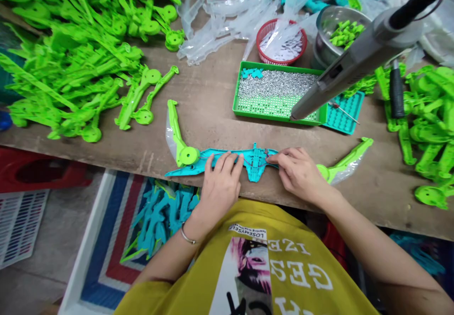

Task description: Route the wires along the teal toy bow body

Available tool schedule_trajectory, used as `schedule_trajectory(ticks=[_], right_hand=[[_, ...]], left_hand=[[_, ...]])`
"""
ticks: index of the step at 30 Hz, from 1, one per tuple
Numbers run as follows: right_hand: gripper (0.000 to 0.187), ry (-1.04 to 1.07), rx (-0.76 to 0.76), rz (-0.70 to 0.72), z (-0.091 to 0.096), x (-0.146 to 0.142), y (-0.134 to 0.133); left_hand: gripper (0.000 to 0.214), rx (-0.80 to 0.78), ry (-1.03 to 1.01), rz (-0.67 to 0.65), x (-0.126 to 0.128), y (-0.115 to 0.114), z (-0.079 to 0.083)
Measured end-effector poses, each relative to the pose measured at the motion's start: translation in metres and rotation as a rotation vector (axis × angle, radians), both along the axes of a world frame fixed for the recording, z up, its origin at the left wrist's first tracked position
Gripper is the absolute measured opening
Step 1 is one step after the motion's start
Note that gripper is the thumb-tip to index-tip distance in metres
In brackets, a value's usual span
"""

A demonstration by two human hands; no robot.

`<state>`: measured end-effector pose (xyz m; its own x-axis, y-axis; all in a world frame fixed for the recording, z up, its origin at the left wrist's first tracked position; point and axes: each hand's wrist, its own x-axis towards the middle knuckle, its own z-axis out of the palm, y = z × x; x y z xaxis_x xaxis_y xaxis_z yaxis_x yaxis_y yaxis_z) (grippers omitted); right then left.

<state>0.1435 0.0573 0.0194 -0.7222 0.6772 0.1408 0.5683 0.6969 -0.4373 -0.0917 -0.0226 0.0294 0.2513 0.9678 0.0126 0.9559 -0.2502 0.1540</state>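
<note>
A teal plastic frame (248, 159) lies along the near edge of the wooden table (205, 111), with a green arm (179, 137) fixed at its left end and another green arm (345, 161) at its right. My left hand (222, 182) lies on the frame left of its centre, fingers stretched flat over it. My right hand (298, 170) rests on the frame's right half, fingertips pinched at a small spot near the centre. What they pinch is too small to name.
A hanging grey power screwdriver (354, 59) points down at a green tray of screws (276, 92). Piles of green parts (78, 45) fill the left, more green parts (429, 116) the right. A red basket (282, 40), a metal bowl (336, 33) and clear bags (227, 21) stand behind. Teal parts (159, 215) fill a bin below.
</note>
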Motion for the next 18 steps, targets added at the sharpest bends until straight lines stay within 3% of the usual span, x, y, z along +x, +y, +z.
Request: schedule_trajectory(ticks=[8,18], right_hand=[[0.030,0.000,-0.008,-0.003,0.001,-0.001,0.000],[0.037,0.082,-0.080,-0.051,0.002,-0.003,0.002]], left_hand=[[0.058,0.062,-0.120,-0.106,-0.003,-0.008,-0.005],[0.055,0.124,-0.237,-0.252,0.032,0.008,-0.015]])
